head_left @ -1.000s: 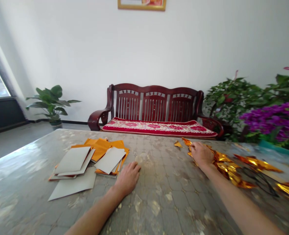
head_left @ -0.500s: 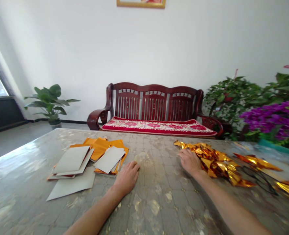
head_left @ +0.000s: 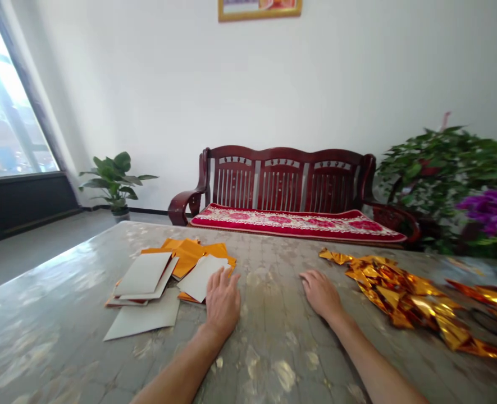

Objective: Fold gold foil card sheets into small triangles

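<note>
My left hand (head_left: 223, 303) is at the right edge of a small pile of grey-white cards (head_left: 201, 278), fingers apart and overlapping the pile's edge; it holds nothing. Left of it lies a second stack of grey-white sheets (head_left: 142, 274), with orange paper (head_left: 186, 253) behind and under the cards. My right hand (head_left: 320, 293) lies palm down on the table, its fingers stretched and holding nothing. To its right is a heap of crumpled, shiny gold foil pieces (head_left: 393, 294), apart from the hand.
A patterned grey cover lies over the table (head_left: 269, 314). At the far right are more gold foil (head_left: 490, 294), a dark thin loop (head_left: 488, 322) and clear plastic (head_left: 467, 269). Beyond the table stand a wooden bench (head_left: 279, 179), a potted plant (head_left: 115, 179) and purple flowers (head_left: 495, 210).
The view has turned left. My left hand has shifted onto the edge of the card pile. My right hand has drawn away from the gold foil to the bare tabletop.
</note>
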`<state>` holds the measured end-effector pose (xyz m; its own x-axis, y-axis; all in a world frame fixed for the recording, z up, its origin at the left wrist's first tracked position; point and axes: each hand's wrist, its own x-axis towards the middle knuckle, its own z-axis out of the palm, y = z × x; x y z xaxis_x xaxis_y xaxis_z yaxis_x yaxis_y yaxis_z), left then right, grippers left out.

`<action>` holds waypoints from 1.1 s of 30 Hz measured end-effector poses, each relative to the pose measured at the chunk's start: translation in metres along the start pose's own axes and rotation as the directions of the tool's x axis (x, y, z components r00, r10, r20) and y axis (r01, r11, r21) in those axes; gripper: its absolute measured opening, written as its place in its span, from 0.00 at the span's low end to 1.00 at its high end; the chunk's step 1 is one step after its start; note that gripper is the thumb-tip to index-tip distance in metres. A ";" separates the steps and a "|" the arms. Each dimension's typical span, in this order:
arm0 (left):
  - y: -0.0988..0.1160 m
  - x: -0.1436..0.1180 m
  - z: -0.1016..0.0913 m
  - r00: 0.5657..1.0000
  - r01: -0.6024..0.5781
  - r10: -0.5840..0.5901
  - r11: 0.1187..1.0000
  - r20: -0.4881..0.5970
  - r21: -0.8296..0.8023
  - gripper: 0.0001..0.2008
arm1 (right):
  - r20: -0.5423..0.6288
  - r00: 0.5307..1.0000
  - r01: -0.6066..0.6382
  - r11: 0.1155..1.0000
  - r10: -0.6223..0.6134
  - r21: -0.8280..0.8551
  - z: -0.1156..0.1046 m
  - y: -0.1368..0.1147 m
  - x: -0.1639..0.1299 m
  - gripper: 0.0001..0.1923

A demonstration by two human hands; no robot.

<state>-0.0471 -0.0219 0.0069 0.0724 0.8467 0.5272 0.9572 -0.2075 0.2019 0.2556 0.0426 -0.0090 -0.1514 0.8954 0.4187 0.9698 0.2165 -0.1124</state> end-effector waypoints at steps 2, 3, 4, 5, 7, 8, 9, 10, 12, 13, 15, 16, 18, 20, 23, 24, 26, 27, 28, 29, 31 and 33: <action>-0.008 0.005 -0.001 0.995 0.096 -0.094 0.994 -0.039 0.054 0.21 | 0.006 1.000 -0.005 1.000 0.005 0.009 -0.002 0.002 0.001 0.16; -0.013 0.007 -0.001 0.988 0.150 -0.146 0.985 -0.048 0.081 0.21 | 0.010 1.000 -0.012 1.000 0.012 0.011 -0.002 0.002 0.001 0.16; -0.018 0.009 -0.001 0.977 0.210 -0.206 0.972 -0.054 0.107 0.21 | 0.013 1.000 -0.019 1.000 0.019 0.012 -0.002 0.002 0.002 0.16; -0.023 0.012 -0.001 0.963 0.271 -0.266 0.954 -0.050 0.128 0.22 | 0.017 1.000 -0.025 1.000 0.025 0.014 -0.003 0.003 0.002 0.16; -0.032 0.015 0.000 0.936 0.346 -0.352 0.925 0.009 0.158 0.25 | 0.018 0.999 -0.027 0.999 0.027 0.019 -0.002 0.003 0.003 0.16; -0.036 0.016 0.000 0.925 0.364 -0.377 0.915 0.048 0.173 0.27 | 0.017 1.000 -0.025 0.999 0.025 0.023 -0.002 0.003 0.003 0.16; -0.039 0.017 0.000 0.918 0.368 -0.388 0.911 0.085 0.187 0.27 | 0.016 1.000 -0.023 0.999 0.023 0.026 -0.002 0.004 0.003 0.16; -0.041 0.017 -0.001 0.913 0.362 -0.390 0.910 0.118 0.202 0.27 | 0.014 1.000 -0.021 0.999 0.020 0.030 -0.002 0.004 0.003 0.16; -0.044 0.018 -0.003 0.913 0.337 -0.376 0.914 0.160 0.226 0.24 | 0.012 1.000 -0.016 0.999 0.016 0.035 -0.002 0.005 0.003 0.16; -0.045 0.018 -0.004 0.916 0.321 -0.364 0.918 0.170 0.234 0.22 | 0.011 1.000 -0.016 0.999 0.015 0.036 -0.002 0.005 0.003 0.16; -0.045 0.019 -0.006 0.921 0.303 -0.348 0.922 0.174 0.242 0.20 | 0.012 1.000 -0.014 0.999 0.014 0.041 -0.002 0.006 0.003 0.16; -0.045 0.019 -0.007 0.923 0.300 -0.346 0.922 0.171 0.245 0.20 | 0.013 1.000 -0.014 0.999 0.014 0.043 -0.002 0.006 0.003 0.16; -0.044 0.019 -0.007 0.920 0.302 -0.350 0.919 0.173 0.255 0.18 | 0.015 1.000 -0.017 0.999 0.016 0.051 -0.001 0.007 0.003 0.16; -0.044 0.020 -0.008 0.916 0.306 -0.358 0.915 0.179 0.262 0.16 | 0.014 1.000 -0.015 0.998 0.015 0.063 0.000 0.009 0.003 0.16; -0.044 0.021 -0.008 0.917 0.309 -0.359 0.915 0.175 0.260 0.14 | 0.011 1.000 -0.010 0.997 0.009 0.073 0.002 0.010 0.003 0.16; -0.044 0.021 -0.008 0.916 0.315 -0.363 0.915 0.170 0.254 0.14 | 0.012 1.000 -0.011 0.997 0.011 0.073 0.002 0.010 0.003 0.16; -0.045 0.021 -0.008 0.910 0.343 -0.383 0.911 0.160 0.229 0.15 | 0.014 1.000 -0.016 0.997 0.015 0.074 0.002 0.011 0.003 0.16; -0.046 0.021 -0.008 0.905 0.363 -0.397 0.908 0.154 0.209 0.15 | 0.015 1.000 -0.016 0.997 0.015 0.076 0.002 0.011 0.004 0.16; -0.046 0.021 -0.008 0.899 0.384 -0.412 0.905 0.147 0.186 0.14 | 0.015 1.000 -0.015 0.997 0.014 0.079 0.002 0.011 0.004 0.16; -0.047 0.021 -0.007 0.894 0.404 -0.426 0.901 0.141 0.160 0.14 | 0.013 1.000 -0.013 0.997 0.012 0.082 0.002 0.011 0.004 0.16; -0.050 0.021 -0.006 0.882 0.440 -0.451 0.892 0.137 0.107 0.14 | 0.011 1.000 -0.010 0.996 0.009 0.086 0.003 0.012 0.004 0.16; -0.052 0.021 -0.005 0.872 0.464 -0.468 0.883 0.140 0.064 0.14 | 0.010 1.000 -0.011 0.996 0.010 0.088 0.003 0.013 0.004 0.16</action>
<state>-0.0967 0.0046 0.0116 -0.3459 0.9045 0.2493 0.8971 0.2410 0.3703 0.2666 0.0502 -0.0118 -0.1437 0.9015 0.4082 0.9507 0.2403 -0.1958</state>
